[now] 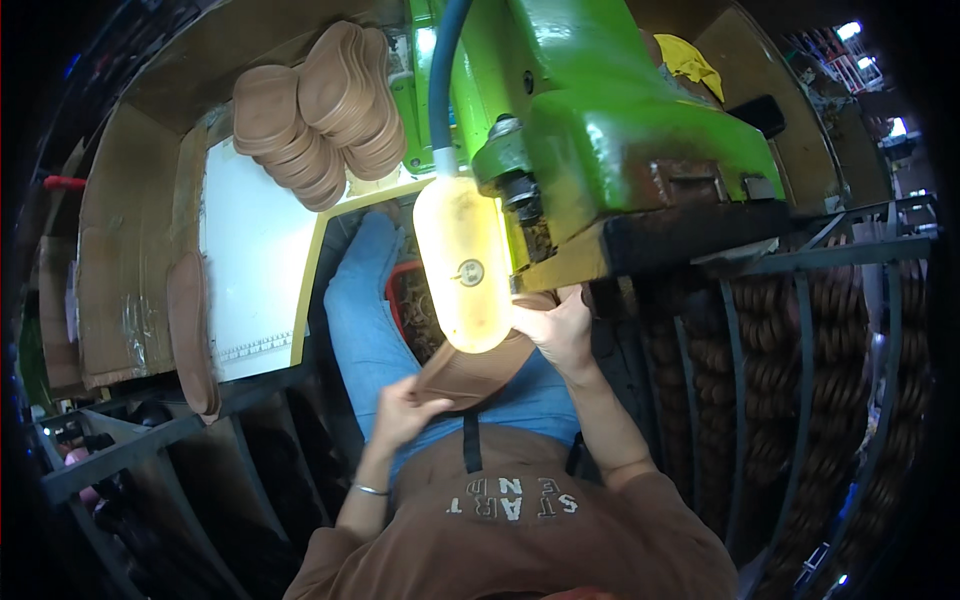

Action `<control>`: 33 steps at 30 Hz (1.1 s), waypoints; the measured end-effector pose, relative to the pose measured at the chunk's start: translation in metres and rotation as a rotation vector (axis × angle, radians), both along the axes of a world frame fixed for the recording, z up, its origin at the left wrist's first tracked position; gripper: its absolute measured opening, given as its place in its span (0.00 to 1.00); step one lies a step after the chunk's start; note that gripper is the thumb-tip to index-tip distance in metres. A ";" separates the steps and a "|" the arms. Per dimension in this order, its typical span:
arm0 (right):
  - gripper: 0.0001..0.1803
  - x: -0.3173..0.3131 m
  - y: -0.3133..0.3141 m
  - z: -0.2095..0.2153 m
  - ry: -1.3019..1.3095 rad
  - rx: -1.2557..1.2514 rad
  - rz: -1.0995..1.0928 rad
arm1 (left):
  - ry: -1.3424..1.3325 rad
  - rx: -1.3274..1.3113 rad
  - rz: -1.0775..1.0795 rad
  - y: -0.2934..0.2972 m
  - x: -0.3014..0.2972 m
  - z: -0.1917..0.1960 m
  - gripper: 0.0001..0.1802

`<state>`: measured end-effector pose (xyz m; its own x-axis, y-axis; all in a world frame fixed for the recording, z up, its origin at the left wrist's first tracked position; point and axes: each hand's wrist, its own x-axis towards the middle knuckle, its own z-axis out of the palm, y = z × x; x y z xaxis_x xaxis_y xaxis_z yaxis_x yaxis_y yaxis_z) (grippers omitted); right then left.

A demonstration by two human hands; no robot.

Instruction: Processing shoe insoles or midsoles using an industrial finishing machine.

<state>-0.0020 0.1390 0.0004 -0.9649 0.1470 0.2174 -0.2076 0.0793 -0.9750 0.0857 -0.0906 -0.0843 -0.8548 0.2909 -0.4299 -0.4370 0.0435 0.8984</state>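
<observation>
Both my hands hold one brown insole (480, 372) above my lap, just under the green machine (600, 130). My left hand (402, 415) grips its near left end, thumb on top. My right hand (560, 328) pinches the far right end close to the machine's working head, with the thumb on the upper face. A lit, rounded yellowish lamp (462, 265) hangs in front and hides part of the insole's far edge and whatever it touches there.
Stacked brown insoles (320, 110) stand on the white table (255, 250) at the far left. Another insole (190, 335) leans at its left edge by a cardboard sheet (130, 270). A red-rimmed bin (408, 310) sits between my legs. Racks of brown pieces (765, 370) stand at right.
</observation>
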 end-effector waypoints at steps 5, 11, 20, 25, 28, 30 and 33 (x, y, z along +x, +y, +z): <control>0.22 0.000 -0.004 0.012 -0.003 -0.122 0.070 | 0.158 -0.017 -0.210 0.073 0.023 -0.009 0.19; 0.21 0.029 0.040 0.034 -0.147 0.072 -0.017 | 0.312 -0.170 -0.411 0.056 -0.007 0.009 0.18; 0.24 0.044 0.164 0.116 0.377 -0.313 -0.733 | 0.720 -1.910 0.522 -0.254 -0.045 0.064 0.31; 0.28 -0.047 0.167 0.080 0.402 -0.760 -0.473 | 0.368 -1.312 0.484 -0.341 -0.034 0.006 0.49; 0.35 -0.091 0.177 0.052 0.423 -1.018 -0.497 | 0.443 -1.390 0.570 -0.324 -0.031 0.010 0.50; 0.38 -0.094 0.176 0.046 0.413 -1.032 -0.507 | 0.543 -1.414 0.633 -0.305 -0.031 0.019 0.43; 0.38 -0.066 0.153 0.054 0.156 -1.039 -0.459 | 0.647 -1.186 0.797 -0.270 -0.025 0.054 0.26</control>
<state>-0.0680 0.2921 0.0541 -0.7473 0.6565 -0.1024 -0.4917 -0.6500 -0.5795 0.0606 -0.3607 -0.0305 -0.7402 -0.5335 0.4093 -0.2598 0.7883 0.5577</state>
